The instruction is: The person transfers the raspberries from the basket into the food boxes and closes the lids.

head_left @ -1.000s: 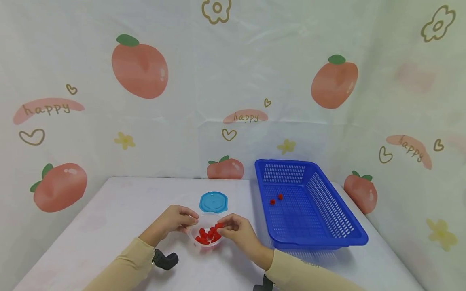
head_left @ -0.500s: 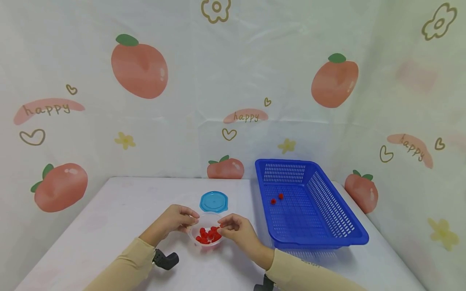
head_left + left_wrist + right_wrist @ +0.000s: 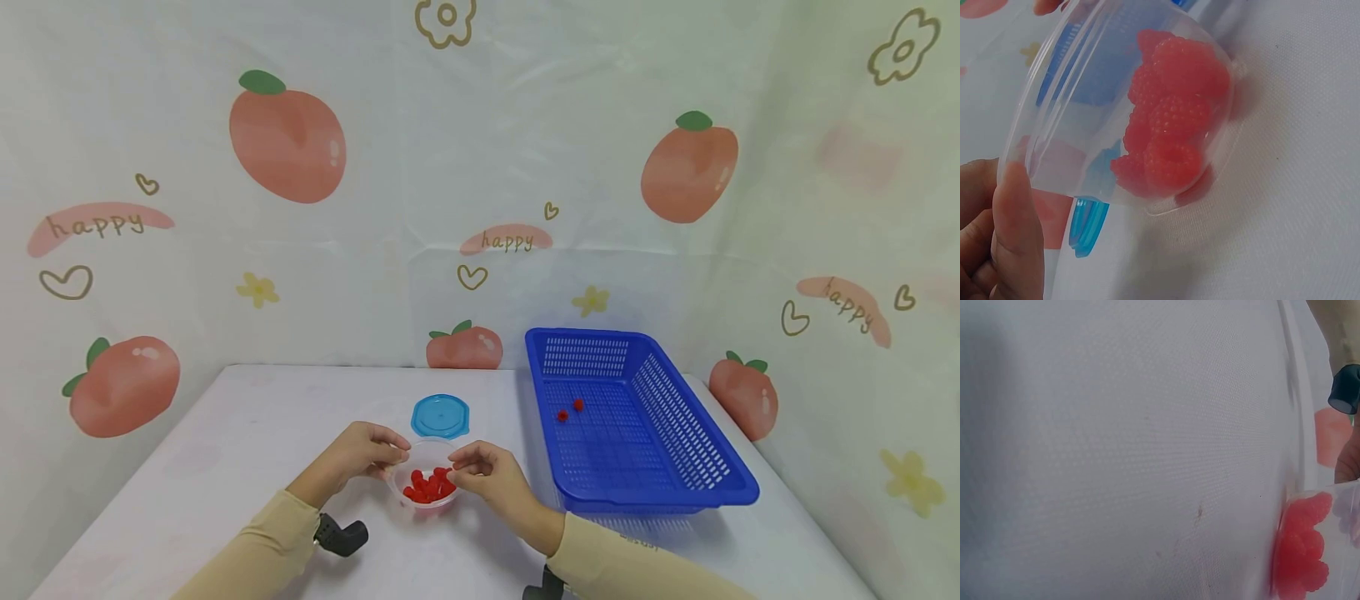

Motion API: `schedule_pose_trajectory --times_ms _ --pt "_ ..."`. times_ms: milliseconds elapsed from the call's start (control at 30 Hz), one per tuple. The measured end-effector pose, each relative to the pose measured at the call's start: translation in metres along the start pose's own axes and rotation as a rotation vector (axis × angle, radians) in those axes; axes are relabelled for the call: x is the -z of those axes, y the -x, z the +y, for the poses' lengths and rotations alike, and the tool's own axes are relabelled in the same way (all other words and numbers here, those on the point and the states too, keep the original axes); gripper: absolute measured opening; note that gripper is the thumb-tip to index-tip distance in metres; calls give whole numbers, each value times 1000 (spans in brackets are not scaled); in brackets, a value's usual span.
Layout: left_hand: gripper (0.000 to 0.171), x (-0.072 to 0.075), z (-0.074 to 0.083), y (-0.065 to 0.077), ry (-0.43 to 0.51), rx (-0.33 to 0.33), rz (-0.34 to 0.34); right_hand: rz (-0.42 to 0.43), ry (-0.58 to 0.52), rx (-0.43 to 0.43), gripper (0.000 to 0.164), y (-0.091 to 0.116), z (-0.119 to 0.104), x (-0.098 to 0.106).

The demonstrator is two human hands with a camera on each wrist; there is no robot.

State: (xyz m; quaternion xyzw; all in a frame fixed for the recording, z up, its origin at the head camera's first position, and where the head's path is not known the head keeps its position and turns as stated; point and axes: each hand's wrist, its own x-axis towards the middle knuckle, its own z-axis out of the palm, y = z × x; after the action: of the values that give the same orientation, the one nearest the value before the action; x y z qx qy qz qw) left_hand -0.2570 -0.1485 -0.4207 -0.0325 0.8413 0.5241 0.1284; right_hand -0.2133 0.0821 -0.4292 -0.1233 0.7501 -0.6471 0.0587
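A clear round plastic container (image 3: 430, 454) stands on the white table with several red raspberries (image 3: 1175, 115) piled in its bottom. My left hand (image 3: 358, 452) pinches its left rim, thumb on the near side in the left wrist view. At the opposite rim, my right hand (image 3: 495, 482) grips the container between thumb and fingers; its fingertips just show at the top of the left wrist view. The right wrist view catches the raspberries (image 3: 1300, 550) through the container wall, but not the right hand itself.
A blue lid (image 3: 440, 416) lies flat behind the container. To the right stands a large blue plastic basket (image 3: 637, 450), with two raspberries (image 3: 578, 405) in its far left part. A fruit-printed cloth (image 3: 375, 208) hangs behind the table (image 3: 285, 417).
The raspberries inside the container have shifted, and the one high by my right fingertips has dropped lower into the pile. Both hands stay in the same place on the rim.
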Motion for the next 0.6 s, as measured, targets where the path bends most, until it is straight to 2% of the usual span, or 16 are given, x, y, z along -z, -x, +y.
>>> schedule_pose_trajectory --times_ms 333,467,600 --pt "18 1 0 2 -10 1 0 -31 37 -5 26 -1 -6 1" --pt "18 1 -1 1 -13 -5 -1 -77 71 -16 28 1 -16 5" --pt "18 1 -1 1 -9 -9 -3 -143 75 10 30 2 -34 14"
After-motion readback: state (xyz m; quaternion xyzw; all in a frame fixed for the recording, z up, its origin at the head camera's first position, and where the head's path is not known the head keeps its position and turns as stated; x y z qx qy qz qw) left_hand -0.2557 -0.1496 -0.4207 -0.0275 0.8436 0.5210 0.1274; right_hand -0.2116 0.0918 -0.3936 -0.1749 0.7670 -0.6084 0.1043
